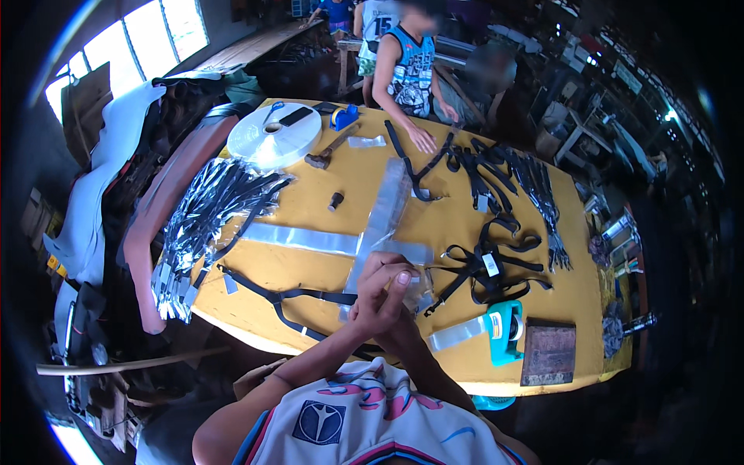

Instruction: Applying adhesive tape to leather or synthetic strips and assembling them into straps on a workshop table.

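My left hand (378,304) is closed, thumb up, at the near middle of the yellow table. Pressed against it is my right hand (380,262), also closed and partly hidden. Crinkled clear plastic (424,293) shows beside the fingers; whether they grip it I cannot make out. Left of the hands lies a black strap harness (279,296) with metal clips. To the right lies another bundle of black straps (490,265) with a white tag. Long clear plastic sleeves (306,238) cross on the table just beyond my hands.
A teal tape dispenser (505,333) and a dark square board (549,353) sit near right. Far left are a white roll (275,136), a hammer (329,149) and a pile of plastic-wrapped straps (209,213). Across the table, a co-worker's hand (422,140) reaches over black straps.
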`<state>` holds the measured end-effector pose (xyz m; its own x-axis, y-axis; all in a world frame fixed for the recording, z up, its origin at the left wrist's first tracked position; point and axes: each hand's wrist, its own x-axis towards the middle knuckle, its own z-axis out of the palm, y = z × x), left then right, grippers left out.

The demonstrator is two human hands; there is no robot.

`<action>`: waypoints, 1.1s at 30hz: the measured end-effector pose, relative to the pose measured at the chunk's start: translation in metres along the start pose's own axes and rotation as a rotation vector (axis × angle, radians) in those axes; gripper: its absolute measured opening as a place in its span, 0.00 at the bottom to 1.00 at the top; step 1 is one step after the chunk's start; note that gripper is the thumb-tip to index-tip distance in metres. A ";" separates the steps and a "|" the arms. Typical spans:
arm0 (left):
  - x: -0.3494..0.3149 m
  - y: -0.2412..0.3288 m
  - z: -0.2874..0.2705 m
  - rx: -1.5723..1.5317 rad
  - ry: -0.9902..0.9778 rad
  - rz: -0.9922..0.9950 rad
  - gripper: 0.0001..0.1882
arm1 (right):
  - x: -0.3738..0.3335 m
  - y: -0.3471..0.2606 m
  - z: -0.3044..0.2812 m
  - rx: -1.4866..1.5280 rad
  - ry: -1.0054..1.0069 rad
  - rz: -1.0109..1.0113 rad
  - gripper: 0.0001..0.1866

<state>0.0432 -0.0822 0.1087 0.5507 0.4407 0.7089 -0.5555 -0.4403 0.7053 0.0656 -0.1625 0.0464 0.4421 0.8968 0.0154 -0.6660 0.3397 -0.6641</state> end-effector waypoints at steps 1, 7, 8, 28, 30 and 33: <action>-0.004 0.000 0.001 0.058 -0.009 0.022 0.07 | -0.002 0.008 -0.002 0.569 0.149 0.129 0.24; -0.001 0.003 -0.007 -0.032 0.025 -0.004 0.11 | -0.008 -0.019 0.024 -1.072 -0.108 -0.387 0.15; 0.001 0.005 -0.007 -0.042 0.023 0.002 0.10 | -0.008 -0.013 0.029 -1.126 -0.088 -0.523 0.13; -0.006 -0.001 -0.004 0.034 0.029 -0.032 0.11 | -0.009 -0.001 0.003 -0.784 -0.125 -0.071 0.24; -0.005 -0.004 -0.001 0.015 -0.015 -0.028 0.12 | -0.012 0.000 0.007 -0.797 -0.087 -0.153 0.21; 0.000 0.000 -0.005 -0.069 0.062 -0.102 0.12 | -0.007 0.009 0.012 0.336 -0.130 0.042 0.20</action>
<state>0.0404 -0.0784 0.1087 0.5679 0.5292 0.6304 -0.5415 -0.3367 0.7704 0.0494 -0.1620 0.0492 0.3443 0.9332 0.1029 -0.8517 0.3566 -0.3841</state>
